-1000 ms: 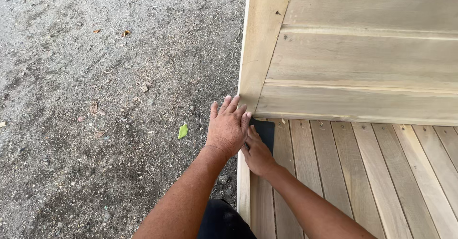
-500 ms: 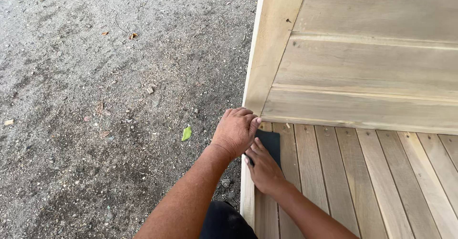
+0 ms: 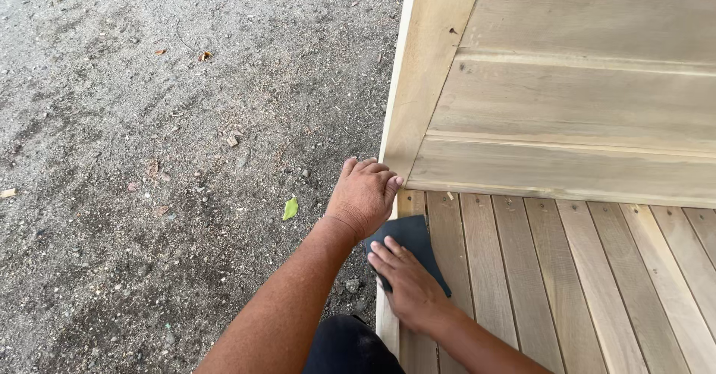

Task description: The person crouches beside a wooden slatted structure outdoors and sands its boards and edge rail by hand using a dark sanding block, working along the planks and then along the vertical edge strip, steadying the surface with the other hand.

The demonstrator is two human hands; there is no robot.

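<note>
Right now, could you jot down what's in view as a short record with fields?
Setting: pale wooden slatted seat with a plank backrest, beside gravel ground
Left hand: grips the seat's corner edge
Right hand: flat on a dark sanding sheet
Sheet: lies on the slats near the corner
Nearby: green leaf on the ground

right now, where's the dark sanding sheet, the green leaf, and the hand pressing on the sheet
dark sanding sheet (image 3: 412,234): head view, on its bare upper part, above the fingers.
green leaf (image 3: 290,208): head view, on the middle of the leaf, lying on the gravel.
right hand (image 3: 409,288): head view, on the back of the hand.
</note>
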